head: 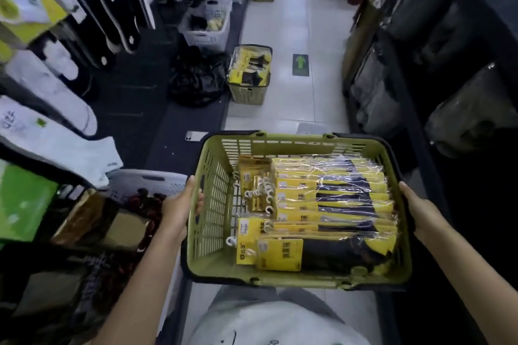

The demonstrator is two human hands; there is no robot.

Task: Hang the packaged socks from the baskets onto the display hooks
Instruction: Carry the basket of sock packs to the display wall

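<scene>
1. the packaged socks (pixel 333 204) are all lying in the green basket (pixel 294 140). none of them is on its way to a hook yet.
2. i think the job for this basket has not begun. the basket looks nearly full, so there are many packs left to hang.
3. the packs are flat, with yellow cards and dark socks inside shiny clear wrap. they lie in a neat row, one on top of the next.
4. each pack has a small white hanger (pixel 269 193) at its left end. these sit close together near the left wall of the basket.
5. the left hand (pixel 179 204) holds the left wall, with its fingers curled over the edge and poking inside.
6. the right hand (pixel 414 204) is on the right wall. its fingers are hidden, so i cannot tell if they curl round it.
7. the basket is up in the air, in front of the person's tummy.
8. on the left is the display (pixel 106 22), where many socks hang already.
9. far off on the floor (pixel 294 22) stand a second green basket (pixel 249 92) with more packs and a white basket (pixel 207 33).
</scene>
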